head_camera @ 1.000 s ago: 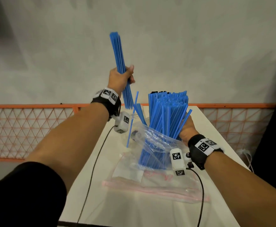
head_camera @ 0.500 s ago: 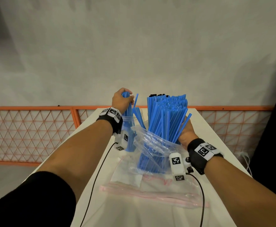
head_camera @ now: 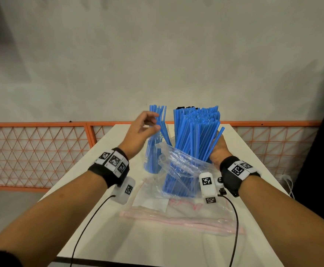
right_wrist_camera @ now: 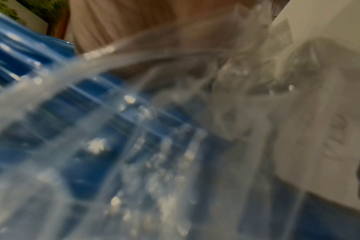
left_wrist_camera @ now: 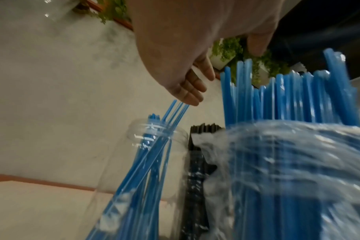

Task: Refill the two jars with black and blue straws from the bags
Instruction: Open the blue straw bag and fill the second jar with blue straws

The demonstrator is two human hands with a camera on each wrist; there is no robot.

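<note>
A clear jar (head_camera: 153,157) (left_wrist_camera: 154,142) stands on the white table (head_camera: 157,237) with blue straws (head_camera: 158,120) (left_wrist_camera: 146,159) leaning in it. My left hand (head_camera: 147,124) (left_wrist_camera: 187,87) hovers just above the straw tops, fingers loose and holding nothing. My right hand (head_camera: 218,149) grips a thick upright bundle of blue straws (head_camera: 195,135) (left_wrist_camera: 288,100) through its clear plastic bag (head_camera: 182,168) (right_wrist_camera: 134,129). Black straws (head_camera: 184,107) (left_wrist_camera: 197,162) stand behind the bundle; their container is hidden.
A flat clear bag with a pink zip strip (head_camera: 176,218) lies on the table in front of the bundle. Black cables (head_camera: 84,232) run from both wrist cameras toward me. An orange mesh fence (head_camera: 32,151) lines the far side below a grey wall.
My left hand lowered a handful of blue straws into the jar and let go; it now hovers empty above them. My right hand has kept its hold on the bagged bundle.
</note>
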